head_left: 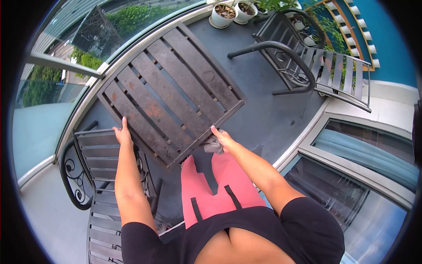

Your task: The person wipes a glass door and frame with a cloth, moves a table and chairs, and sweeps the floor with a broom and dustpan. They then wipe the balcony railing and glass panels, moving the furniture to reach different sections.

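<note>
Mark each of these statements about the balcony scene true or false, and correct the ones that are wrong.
1. Both the left hand and the right hand are at the edges of the slatted table. True.
2. The tabletop is one solid sheet. False: it is made of slats with gaps between them.
3. A greyish cloth shows by the right hand. True.
4. The white plant pots at the top of the view stand on the tabletop. False: they are on the floor, beyond the table.
5. Both arms are covered by long sleeves. False: the forearms are bare.
</note>
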The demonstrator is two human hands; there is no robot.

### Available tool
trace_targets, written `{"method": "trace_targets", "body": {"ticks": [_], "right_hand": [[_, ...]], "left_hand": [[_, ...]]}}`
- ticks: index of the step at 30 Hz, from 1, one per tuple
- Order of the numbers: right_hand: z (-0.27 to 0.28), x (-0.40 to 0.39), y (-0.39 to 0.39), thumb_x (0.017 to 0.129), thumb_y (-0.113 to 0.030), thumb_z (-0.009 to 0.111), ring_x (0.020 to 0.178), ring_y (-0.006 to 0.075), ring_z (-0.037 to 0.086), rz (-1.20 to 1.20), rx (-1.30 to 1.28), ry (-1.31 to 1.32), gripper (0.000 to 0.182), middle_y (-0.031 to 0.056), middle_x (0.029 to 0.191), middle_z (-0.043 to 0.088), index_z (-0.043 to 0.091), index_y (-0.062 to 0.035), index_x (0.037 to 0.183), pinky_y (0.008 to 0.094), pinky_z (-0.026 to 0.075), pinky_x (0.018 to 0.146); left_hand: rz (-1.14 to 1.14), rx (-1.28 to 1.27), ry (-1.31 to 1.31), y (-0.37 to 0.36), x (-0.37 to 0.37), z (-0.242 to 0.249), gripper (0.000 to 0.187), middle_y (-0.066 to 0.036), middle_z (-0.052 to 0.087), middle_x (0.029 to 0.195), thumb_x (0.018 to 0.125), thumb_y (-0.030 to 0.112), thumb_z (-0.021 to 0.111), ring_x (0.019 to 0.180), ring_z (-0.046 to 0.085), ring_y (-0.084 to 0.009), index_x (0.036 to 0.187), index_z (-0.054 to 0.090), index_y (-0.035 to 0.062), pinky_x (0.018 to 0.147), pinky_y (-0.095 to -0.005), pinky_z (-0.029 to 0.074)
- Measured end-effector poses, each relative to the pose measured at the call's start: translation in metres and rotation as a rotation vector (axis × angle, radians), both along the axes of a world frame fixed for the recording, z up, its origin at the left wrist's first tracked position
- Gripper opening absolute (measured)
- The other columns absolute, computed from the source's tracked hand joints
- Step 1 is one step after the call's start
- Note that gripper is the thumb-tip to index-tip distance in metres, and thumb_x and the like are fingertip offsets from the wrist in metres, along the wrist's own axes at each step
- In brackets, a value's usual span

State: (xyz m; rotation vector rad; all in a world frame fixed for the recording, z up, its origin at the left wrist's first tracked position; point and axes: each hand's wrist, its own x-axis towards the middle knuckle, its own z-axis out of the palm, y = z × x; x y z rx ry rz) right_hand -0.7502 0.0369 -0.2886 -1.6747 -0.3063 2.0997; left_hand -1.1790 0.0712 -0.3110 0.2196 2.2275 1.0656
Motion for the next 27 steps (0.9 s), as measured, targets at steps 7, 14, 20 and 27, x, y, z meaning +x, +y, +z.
{"method": "trace_targets", "body": {"ticks": [7,14,20,27], "right_hand": [[0.067,0.236,-0.017,0.076,-0.026,0.07,0.093,0.0179,0.056,-0.401,0.118,-0.498,0.04,0.0074,0.1,0.061,0.059,-0.0023,0.106,0.0334,0.044,0.084],[0.239,0.641,0.085,0.086,-0.03,0.057,0.087,0.0267,0.06,-0.443,0.695,-1.89,0.026,0.0114,0.093,0.063,0.061,-0.0099,0.101,0.037,0.046,0.076],[0.384,0.815,0.222,0.073,-0.068,0.052,0.098,0.0378,0.056,0.149,-0.144,-2.435,0.072,0.0226,0.11,0.049,0.05,-0.0178,0.124,0.0455,0.044,0.082],[0.322,0.971,0.272,0.073,-0.058,0.06,0.105,0.0301,0.055,-0.009,-0.015,-1.409,0.08,0.0253,0.116,0.054,0.053,0.0107,0.114,0.0357,0.04,0.091]], "left_hand": [[-0.337,0.245,0.655,0.055,0.137,0.088,0.053,-0.011,0.054,0.109,0.087,0.023,0.057,0.095,0.054,-0.0213,0.133,0.04,0.0023,0.084,-0.0321,0.043],[-0.727,0.272,-0.054,0.22,0.473,0.077,0.051,-0.007,0.06,0.105,0.088,0.028,0.058,0.089,0.055,-0.0092,0.13,0.045,0.0022,0.075,-0.0245,0.045],[-0.53,-0.104,-0.66,0.343,0.733,0.043,0.092,-0.017,0.044,0.128,0.079,0.047,0.064,0.11,0.049,-0.0248,0.141,0.014,0.0018,0.089,-0.0429,0.043],[0.075,0.215,-0.777,0.399,0.811,0.001,0.062,-0.017,0.053,0.108,0.072,0.028,0.075,0.096,0.056,-0.0269,0.112,0.039,-0.0023,0.088,-0.0436,0.045]]}}
